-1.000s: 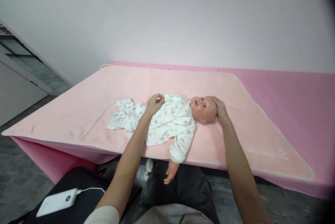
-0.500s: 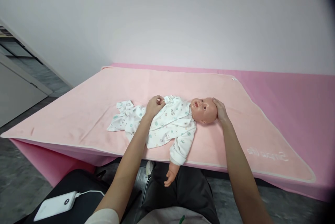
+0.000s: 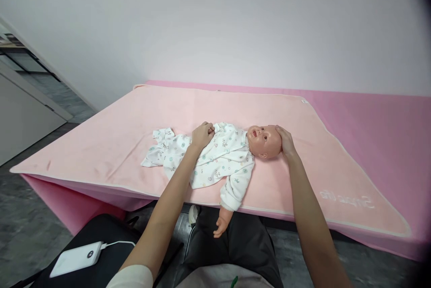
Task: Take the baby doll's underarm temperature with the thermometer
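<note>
1. Nearest, a white slab-shaped power bank (image 3: pixel 76 259) with its cable rests on dark fabric.
2. The hard plastic baby doll in a soft white printed romper (image 3: pixel 220 157) lies lengthwise along the near edge of the pale pink fleece blanket (image 3: pixel 117 121), one arm overhanging.
3. Left hand (image 3: pixel 202 135), fingers curled together, pinches the romper front.
4. Right hand (image 3: pixel 286 140), fingers spread, cups the doll's head.
</note>
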`<state>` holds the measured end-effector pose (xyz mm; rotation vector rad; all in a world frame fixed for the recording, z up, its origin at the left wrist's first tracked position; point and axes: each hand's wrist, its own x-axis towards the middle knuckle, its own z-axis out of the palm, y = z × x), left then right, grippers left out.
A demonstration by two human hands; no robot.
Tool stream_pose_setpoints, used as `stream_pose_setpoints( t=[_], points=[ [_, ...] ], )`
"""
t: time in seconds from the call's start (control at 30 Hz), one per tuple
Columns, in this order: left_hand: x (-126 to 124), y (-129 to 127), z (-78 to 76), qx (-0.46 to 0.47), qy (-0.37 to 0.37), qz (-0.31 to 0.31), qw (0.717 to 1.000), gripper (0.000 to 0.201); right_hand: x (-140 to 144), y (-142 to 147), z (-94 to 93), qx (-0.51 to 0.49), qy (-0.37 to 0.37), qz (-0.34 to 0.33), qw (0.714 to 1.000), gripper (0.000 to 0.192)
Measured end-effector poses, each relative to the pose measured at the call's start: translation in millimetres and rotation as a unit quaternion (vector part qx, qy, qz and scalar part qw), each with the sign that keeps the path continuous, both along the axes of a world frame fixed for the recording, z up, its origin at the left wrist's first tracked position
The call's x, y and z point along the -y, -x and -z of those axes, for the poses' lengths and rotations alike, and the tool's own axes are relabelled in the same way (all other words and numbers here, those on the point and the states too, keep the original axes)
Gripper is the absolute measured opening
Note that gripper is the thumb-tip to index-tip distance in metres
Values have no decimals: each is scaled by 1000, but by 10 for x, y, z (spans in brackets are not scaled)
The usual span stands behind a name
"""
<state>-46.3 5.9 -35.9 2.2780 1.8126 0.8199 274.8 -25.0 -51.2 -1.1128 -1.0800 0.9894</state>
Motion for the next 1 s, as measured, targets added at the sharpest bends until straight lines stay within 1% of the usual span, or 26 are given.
stream_pose_setpoints(
  t=[0.23,0.33,0.4,0.5,0.53,0.57,0.6,0.63,0.67,0.7,0.73,0.77,0.8,0.87,0.9,0.93,1.0],
  points=[
    [-76,55,86,97,35,-24,994,5,-12,-13,24,7,4,-15,1000,45],
    [-92,76,106,111,30,-41,993,7,-10,-3,10,9,-2,3,1000,42],
    [-75,85,83,117,17,-50,992,9,-13,5,-3,7,-3,15,1000,40],
    [16,53,-17,175,-54,-58,981,15,-28,16,-16,-5,0,21,1000,37],
    [65,21,-61,211,-76,-51,973,17,-34,20,-17,-10,3,23,1000,36],
    [122,-25,-106,250,-82,-32,964,19,-40,23,-17,-15,7,21,1000,36],
    [186,-82,-149,282,-66,4,957,21,-44,26,-17,-19,12,17,1000,36],
    [253,-149,-186,299,-28,57,952,24,-46,28,-16,-21,15,14,1000,36],
    [320,-223,-217,301,14,115,946,27,-46,28,-15,-22,15,13,1000,36],
    [383,-298,-239,276,60,183,942,28,-43,25,-15,-17,12,13,1000,36],
    [439,-368,-253,239,76,227,941,28,-38,21,-17,-8,6,15,1000,36],
    [485,-430,-260,199,72,257,943,28,-31,16,-21,6,-1,19,1000,35],
    [518,-480,-261,162,64,273,946,28,-23,11,-27,21,-8,25,999,35],
    [537,-535,-248,128,56,268,953,24,-6,5,-45,51,-18,41,998,35],
    [523,-540,-236,137,66,259,954,22,2,7,-56,65,-22,52,996,35],
    [495,-531,-222,166,83,247,951,22,10,10,-67,77,-27,66,995,36],
    [407,-481,-186,265,118,215,933,24,26,20,-89,99,-46,92,990,37]
  ],
)
